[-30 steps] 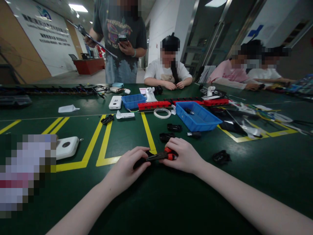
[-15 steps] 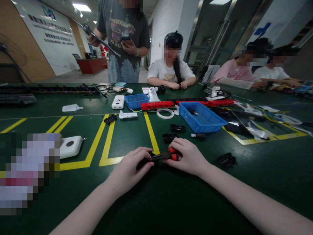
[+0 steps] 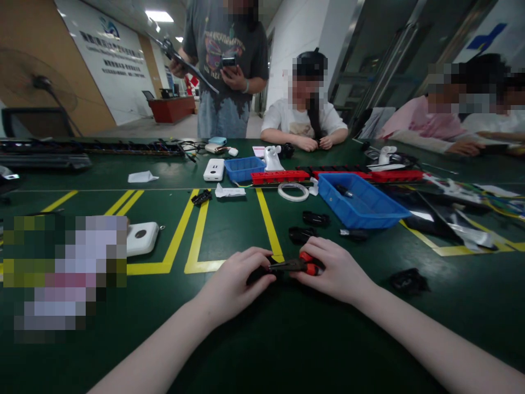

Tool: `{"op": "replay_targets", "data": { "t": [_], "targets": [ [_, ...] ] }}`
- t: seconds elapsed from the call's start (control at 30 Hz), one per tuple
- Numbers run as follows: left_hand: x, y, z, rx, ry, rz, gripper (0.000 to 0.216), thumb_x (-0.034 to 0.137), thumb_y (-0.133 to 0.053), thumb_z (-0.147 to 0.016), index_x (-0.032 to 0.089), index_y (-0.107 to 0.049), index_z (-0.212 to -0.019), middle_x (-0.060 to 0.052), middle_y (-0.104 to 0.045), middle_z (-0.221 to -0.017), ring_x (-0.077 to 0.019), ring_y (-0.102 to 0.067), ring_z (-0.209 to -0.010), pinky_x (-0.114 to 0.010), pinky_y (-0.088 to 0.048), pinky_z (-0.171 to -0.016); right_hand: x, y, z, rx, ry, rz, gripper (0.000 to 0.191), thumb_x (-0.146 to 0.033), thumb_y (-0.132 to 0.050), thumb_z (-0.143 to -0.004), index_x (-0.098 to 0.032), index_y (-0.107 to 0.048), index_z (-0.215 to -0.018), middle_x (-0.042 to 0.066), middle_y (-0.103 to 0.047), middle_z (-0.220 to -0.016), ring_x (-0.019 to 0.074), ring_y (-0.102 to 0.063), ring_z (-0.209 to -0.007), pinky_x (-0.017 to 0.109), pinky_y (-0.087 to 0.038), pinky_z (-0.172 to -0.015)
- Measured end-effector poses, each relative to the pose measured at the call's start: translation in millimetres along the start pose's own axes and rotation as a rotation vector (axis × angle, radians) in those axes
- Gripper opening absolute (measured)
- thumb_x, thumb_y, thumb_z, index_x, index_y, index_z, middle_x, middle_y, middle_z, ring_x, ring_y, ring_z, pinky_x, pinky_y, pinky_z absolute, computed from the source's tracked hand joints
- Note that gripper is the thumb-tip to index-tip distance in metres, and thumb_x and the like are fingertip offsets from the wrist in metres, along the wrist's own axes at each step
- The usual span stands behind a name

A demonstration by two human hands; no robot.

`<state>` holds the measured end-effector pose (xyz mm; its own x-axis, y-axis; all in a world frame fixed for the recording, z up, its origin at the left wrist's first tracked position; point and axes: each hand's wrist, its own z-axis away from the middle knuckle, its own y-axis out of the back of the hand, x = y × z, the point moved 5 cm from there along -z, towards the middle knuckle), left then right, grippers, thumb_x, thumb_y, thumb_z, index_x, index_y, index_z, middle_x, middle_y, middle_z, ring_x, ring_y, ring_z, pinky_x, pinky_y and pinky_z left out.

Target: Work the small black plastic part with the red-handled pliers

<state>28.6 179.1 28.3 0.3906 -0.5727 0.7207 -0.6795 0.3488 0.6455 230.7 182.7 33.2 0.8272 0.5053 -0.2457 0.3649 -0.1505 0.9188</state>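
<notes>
In the head view my right hand (image 3: 332, 268) is closed around the red and black handles of a pair of needle-nose pliers (image 3: 289, 265). Their jaws point left, towards my left hand (image 3: 241, 279). The fingers and thumb of that hand are pinched on a small dark piece at the jaw tips, mostly hidden by the fingers. Just beyond my right hand lie several black plastic parts, among them one black part (image 3: 302, 235) and another black part (image 3: 315, 218). A crumpled black part (image 3: 409, 280) rests right of my right forearm.
A large blue bin (image 3: 369, 216) and a smaller blue bin (image 3: 245, 171) stand farther back, near red strips (image 3: 280, 177) and a white ring (image 3: 292, 191). A white device (image 3: 143, 239) lies left. Yellow tape (image 3: 268, 221) marks the green table. Other people are across it.
The view has swung a little to the left, so everything appears shifted right. Both hands keep their hold, with the pliers at the small dark piece.
</notes>
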Motion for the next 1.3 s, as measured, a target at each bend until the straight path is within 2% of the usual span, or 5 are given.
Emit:
{"op": "replay_targets", "data": {
  "t": [0.3, 0.6, 0.83, 1.03, 1.3],
  "targets": [
    [0.9, 1.4, -0.7, 0.009, -0.022, -0.004, 0.003, 0.02, -0.06, -0.093, 0.019, -0.059, -0.096, -0.007, -0.064, -0.124, -0.0224, -0.063, -0.111, -0.042, -0.052, -0.095, 5.2, -1.8, -1.4, 0.006, 0.022, 0.003, 0.025, -0.043, -0.07, -0.079, -0.022, -0.057, -0.076, 0.003, -0.059, -0.08, 0.0195, -0.056, -0.073, 0.033, -0.043, -0.063],
    [-2.2, 8.1, -0.4, 0.079, -0.022, 0.05, 0.006, 0.023, -0.057, -0.095, 0.02, -0.061, -0.097, -0.007, -0.066, -0.119, -0.0217, -0.063, -0.113, -0.039, -0.052, -0.095, 13.9, 0.5, -2.3, 0.046, 0.03, 0.024, 0.024, -0.045, -0.068, -0.08, -0.022, -0.059, -0.08, 0.003, -0.06, -0.081, 0.0192, -0.056, -0.073, 0.032, -0.043, -0.064],
    [3.4, 6.0, -0.4, 0.045, -0.052, -0.115, 0.006, 0.025, -0.058, -0.095, 0.02, -0.061, -0.097, -0.005, -0.068, -0.119, -0.0228, -0.062, -0.112, -0.043, -0.046, -0.096, 12.9, 0.9, -2.3, 0.072, 0.018, 0.034, 0.026, -0.047, -0.068, -0.08, -0.022, -0.059, -0.081, 0.004, -0.061, -0.083, 0.0203, -0.057, -0.074, 0.033, -0.043, -0.064],
    [3.2, 0.2, -0.3, -0.01, -0.041, -0.193, 0.004, 0.023, -0.061, -0.093, 0.019, -0.062, -0.092, -0.004, -0.07, -0.109, -0.0224, -0.063, -0.105, -0.044, -0.045, -0.096, 8.7, 1.9, -2.8, 0.088, 0.056, 0.045, 0.028, -0.048, -0.068, -0.079, -0.022, -0.06, -0.083, 0.004, -0.062, -0.085, 0.0197, -0.058, -0.076, 0.033, -0.042, -0.066],
    [1.5, -4.2, 3.7, 0.014, -0.058, -0.246, 0.003, 0.021, -0.06, -0.092, 0.018, -0.06, -0.091, -0.008, -0.065, -0.121, -0.0238, -0.059, -0.11, -0.044, -0.047, -0.095, 3.8, 1.3, -2.1, 0.069, 0.087, 0.083, 0.03, -0.048, -0.07, -0.078, -0.02, -0.06, -0.084, 0.004, -0.063, -0.087, 0.0203, -0.057, -0.08, 0.033, -0.041, -0.07]
  ]
}}
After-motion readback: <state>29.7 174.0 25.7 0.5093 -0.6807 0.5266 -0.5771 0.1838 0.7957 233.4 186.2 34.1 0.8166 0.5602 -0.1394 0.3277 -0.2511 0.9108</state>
